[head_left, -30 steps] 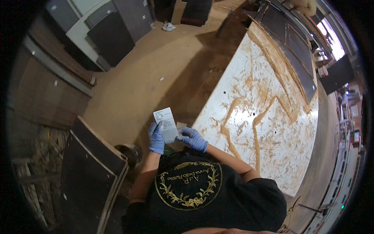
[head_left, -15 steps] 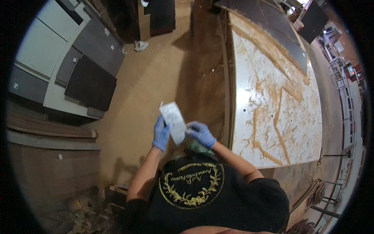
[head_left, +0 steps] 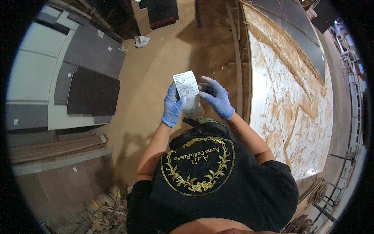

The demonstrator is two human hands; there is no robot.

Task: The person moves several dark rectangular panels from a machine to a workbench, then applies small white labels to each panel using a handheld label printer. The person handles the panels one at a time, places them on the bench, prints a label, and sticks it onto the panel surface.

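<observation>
One strip of white printed labels (head_left: 187,84) is held up in front of the person's black shirt (head_left: 249,195), over the brown floor (head_left: 152,78). Of the two blue-gloved hands, the left hand (head_left: 172,106) grasps the strip along its left edge, thumb on the printed face; the right hand (head_left: 217,98) is curled with its thumb at the right edge, though I cannot tell whether it pinches the paper. To the right stands a white-topped table (head_left: 261,128) strewn with sawdust (head_left: 306,107), a dark panel (head_left: 290,23) lying across its far part. On the left, a dark board (head_left: 93,91) leans against larger panels; farther ahead, a crumpled white item (head_left: 142,41) lies on the floor.
</observation>
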